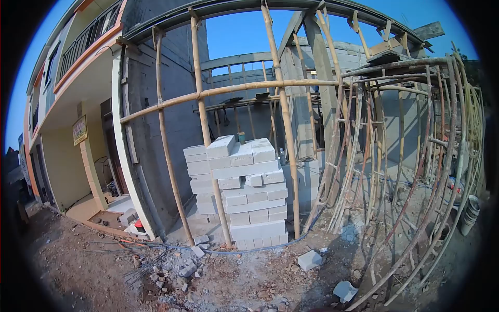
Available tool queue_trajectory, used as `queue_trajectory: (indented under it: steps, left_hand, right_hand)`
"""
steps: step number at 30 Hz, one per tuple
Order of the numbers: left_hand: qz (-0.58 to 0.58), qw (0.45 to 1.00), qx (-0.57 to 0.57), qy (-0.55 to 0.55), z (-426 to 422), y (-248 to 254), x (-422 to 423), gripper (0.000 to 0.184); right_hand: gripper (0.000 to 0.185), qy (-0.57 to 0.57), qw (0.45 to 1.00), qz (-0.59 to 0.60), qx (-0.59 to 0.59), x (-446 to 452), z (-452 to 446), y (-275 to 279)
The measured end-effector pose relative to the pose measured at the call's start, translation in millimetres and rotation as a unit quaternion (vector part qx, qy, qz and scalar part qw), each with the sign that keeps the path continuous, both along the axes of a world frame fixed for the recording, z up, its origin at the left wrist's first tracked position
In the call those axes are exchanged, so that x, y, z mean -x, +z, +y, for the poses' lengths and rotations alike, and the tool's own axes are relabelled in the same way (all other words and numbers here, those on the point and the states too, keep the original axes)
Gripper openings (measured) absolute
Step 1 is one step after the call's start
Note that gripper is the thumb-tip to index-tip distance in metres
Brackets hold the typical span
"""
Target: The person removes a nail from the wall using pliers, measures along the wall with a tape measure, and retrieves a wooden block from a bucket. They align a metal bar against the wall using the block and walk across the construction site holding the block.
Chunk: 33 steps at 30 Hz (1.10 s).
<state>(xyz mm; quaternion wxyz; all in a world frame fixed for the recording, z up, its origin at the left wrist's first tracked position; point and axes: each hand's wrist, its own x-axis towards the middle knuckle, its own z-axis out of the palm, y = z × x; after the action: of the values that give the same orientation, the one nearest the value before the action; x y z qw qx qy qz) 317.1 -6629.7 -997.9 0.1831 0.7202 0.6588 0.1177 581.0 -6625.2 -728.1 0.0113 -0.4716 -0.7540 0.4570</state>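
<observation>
Neither of my hands shows in the head view. Straight ahead rises a stack of pale grey concrete blocks point(257, 203), with a small green cup point(241, 138) on top. Bamboo poles point(284, 112) stand upright in front of the stack, crossed by a horizontal bamboo pole point(228, 91). A loose block point(310, 260) lies on the dirt in front of the stack, and a broken block piece point(344, 291) sits nearer to me.
Metal scaffold frames point(416, 208) lean together on the right, with a coiled hose point(474, 125) beyond. Buckets point(470, 214) stand at far right. Rubble point(182, 270) and thin rods point(148, 260) litter the ground at left. A finished house point(78, 104) flanks the site.
</observation>
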Motion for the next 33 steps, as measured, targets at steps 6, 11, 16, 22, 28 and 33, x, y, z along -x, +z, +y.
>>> queue_trajectory:
  steps: [6,11,16,22,28,33]
  left_hand:
    - [-0.154,0.964,-0.143,-0.161,-132.5,94.6,-84.1,0.037]
    - [-0.123,0.937,-0.248,-0.214,-203.7,85.5,-101.8,0.025]
    - [-0.124,0.923,-0.272,-0.242,-239.7,123.6,-74.0,0.028]
    - [-0.249,0.954,0.022,-0.169,-232.8,132.6,-49.7,0.026]
    - [-0.27,0.94,0.096,-0.184,-258.5,145.6,4.3,0.016]
    - [-0.355,0.913,0.158,-0.129,-288.7,151.1,48.7,0.012]
  right_hand:
    - [0.047,-0.054,0.998,-0.015,0.012,-21.8,-97.4,10.0]
    - [0.047,-0.078,0.996,-0.03,0.016,-32.7,-166.0,13.0]
    - [0.046,-0.101,0.994,-0.029,0.027,-46.2,-232.8,-6.7]
    - [0.046,-0.135,0.99,-0.004,0.035,-32.9,-285.8,-35.9]
    - [0.046,-0.193,0.98,0.01,0.054,-19.8,-323.0,-56.3]
    - [0.046,-0.233,0.97,0.026,0.069,-6.4,-355.6,-67.2]
